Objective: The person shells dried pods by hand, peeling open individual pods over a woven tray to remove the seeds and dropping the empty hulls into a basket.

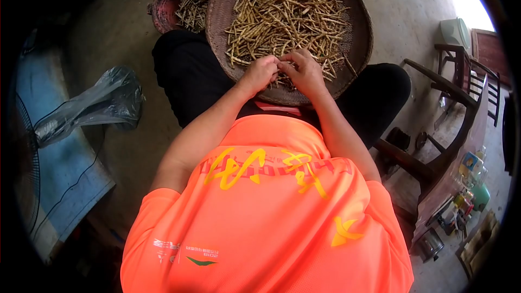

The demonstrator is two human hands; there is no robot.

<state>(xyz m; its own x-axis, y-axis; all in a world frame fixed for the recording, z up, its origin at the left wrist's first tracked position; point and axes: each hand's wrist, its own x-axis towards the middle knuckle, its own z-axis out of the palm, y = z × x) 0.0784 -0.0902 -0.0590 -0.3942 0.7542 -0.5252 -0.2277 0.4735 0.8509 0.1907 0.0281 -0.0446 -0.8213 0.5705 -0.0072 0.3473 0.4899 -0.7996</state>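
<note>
since the round brown woven tray (217,27) sits between black-trousered knees (386,84), the slim tan pods (287,16) inside seem handily close | left hand (262,72) and right hand (306,70) meet above, fingertips pinched together, on what i can't tell

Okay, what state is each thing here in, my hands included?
Left hand: fingers curled, fingertips beside the right's
Right hand: fingers bent, contents unclear
Pods: dry-looking, loosely heaped
Woven tray: partly covered with pods
Red basin: partly filled
Plastic bag: crumpled
Fan: running or stopped, can't tell
</note>
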